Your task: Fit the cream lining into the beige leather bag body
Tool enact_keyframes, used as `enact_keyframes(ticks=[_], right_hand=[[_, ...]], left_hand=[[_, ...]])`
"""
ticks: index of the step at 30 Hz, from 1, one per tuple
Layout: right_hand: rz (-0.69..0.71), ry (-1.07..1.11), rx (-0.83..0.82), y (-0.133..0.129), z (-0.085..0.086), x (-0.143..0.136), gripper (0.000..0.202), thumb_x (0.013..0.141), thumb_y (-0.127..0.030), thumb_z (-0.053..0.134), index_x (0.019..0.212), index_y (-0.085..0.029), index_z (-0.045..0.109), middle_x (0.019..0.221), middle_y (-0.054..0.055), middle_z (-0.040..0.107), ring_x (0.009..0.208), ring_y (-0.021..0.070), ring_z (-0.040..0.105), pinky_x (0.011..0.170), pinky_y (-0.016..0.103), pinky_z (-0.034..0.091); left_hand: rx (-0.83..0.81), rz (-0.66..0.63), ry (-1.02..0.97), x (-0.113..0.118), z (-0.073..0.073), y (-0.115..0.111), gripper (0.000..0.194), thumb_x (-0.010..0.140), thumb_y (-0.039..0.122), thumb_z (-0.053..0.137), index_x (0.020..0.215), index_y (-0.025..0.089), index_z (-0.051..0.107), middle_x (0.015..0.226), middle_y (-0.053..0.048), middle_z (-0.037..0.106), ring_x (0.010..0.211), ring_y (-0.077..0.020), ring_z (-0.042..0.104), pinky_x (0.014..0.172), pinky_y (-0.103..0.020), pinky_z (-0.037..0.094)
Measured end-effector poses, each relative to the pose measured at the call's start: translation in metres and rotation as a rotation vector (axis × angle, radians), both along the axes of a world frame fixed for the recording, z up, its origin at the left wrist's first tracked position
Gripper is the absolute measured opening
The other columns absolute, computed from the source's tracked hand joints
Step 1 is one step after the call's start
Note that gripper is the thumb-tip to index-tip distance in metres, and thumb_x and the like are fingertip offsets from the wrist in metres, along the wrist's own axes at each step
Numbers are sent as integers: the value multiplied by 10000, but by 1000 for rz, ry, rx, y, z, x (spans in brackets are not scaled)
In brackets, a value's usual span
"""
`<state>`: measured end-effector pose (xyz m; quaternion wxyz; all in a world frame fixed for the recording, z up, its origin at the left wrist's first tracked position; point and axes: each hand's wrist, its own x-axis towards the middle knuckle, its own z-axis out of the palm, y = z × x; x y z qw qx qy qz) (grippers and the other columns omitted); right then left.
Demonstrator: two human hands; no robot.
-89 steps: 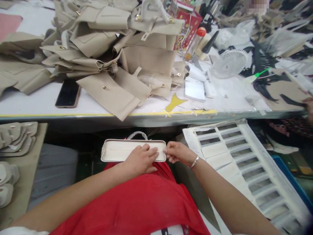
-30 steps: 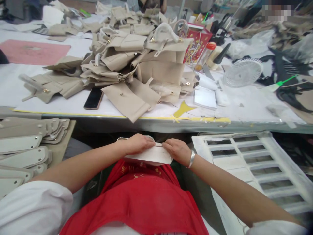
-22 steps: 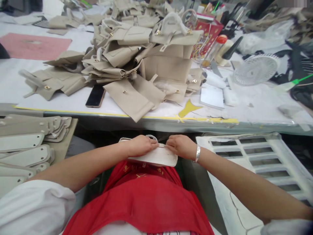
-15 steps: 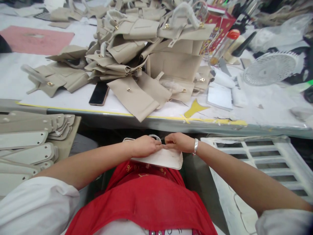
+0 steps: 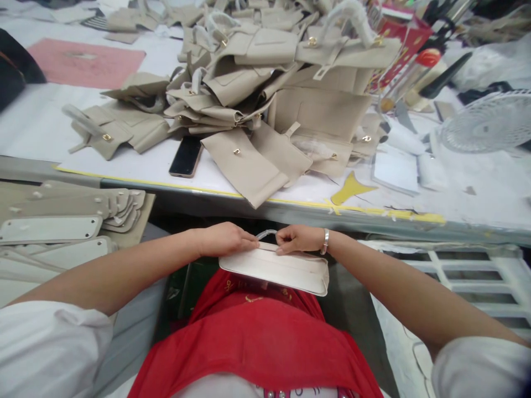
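Note:
A cream-coloured bag with a small looped handle is held low over the red apron, in front of the table edge. My left hand grips the bag's upper edge on the left, its fingers pressed together beside the handle. On the right of the handle, my right hand is closed on the same upper edge, with the fingers curled. A silver bracelet is on the right wrist. The palms and the far side of the bag are hidden.
On the white table lie a pile of beige bag pieces, a phone, a yellow piece, a pink sheet and a white fan grille. Straps lie at the left, a white slatted rack at the right.
The view has shifted, so the table things appear further right. My left hand has slid toward the bag's left end, and more of the bag's cream face and handle shows.

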<state>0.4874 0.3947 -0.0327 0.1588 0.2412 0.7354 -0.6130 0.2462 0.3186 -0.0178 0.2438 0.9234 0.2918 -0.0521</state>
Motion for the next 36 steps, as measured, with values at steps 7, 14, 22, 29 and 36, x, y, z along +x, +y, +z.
enact_keyframes(ticks=[7, 14, 22, 29, 36], right_hand=[[32, 17, -75, 4, -13, -45, 390, 689, -484, 633, 616, -167, 417, 511, -88, 346, 494, 57, 285, 467, 203, 223], [5, 115, 18, -2, -20, -77, 396, 649, -511, 640, 615, -166, 449, 530, -82, 357, 507, 62, 293, 479, 202, 248], [-187, -109, 422, -24, 23, 25, 318, 719, -428, 619, 594, -164, 493, 517, -58, 441, 514, 84, 374, 502, 220, 275], [-412, 177, 1006, -133, 32, 81, 172, 830, -334, 560, 866, -180, 627, 841, 48, 626, 850, 169, 531, 843, 312, 373], [-471, 108, 1225, -170, 10, 85, 152, 871, -248, 506, 830, -211, 647, 825, 11, 644, 836, 142, 534, 1016, 373, 258]], left_hand=[[52, -1, -37, -12, -1, -3, 403, 852, 156, 418, 1229, 259, 518, 1263, -19, 541, 1028, -149, 578, 817, -174, 424], [165, 63, -77, -34, -8, -16, 407, 841, 148, 427, 1227, 236, 521, 1202, -39, 586, 993, -152, 602, 810, -204, 464], [349, 171, -71, 2, 8, -37, 284, 874, 288, 445, 1064, 159, 612, 1148, -92, 610, 1051, -215, 557, 931, -355, 428], [308, 277, -268, 72, -7, -84, 210, 868, 297, 482, 988, 165, 592, 1072, -75, 627, 968, -202, 560, 840, -341, 457], [454, 316, -313, 78, -26, -103, 183, 878, 222, 458, 856, 175, 633, 1143, -62, 609, 1078, -226, 517, 911, -394, 427]])
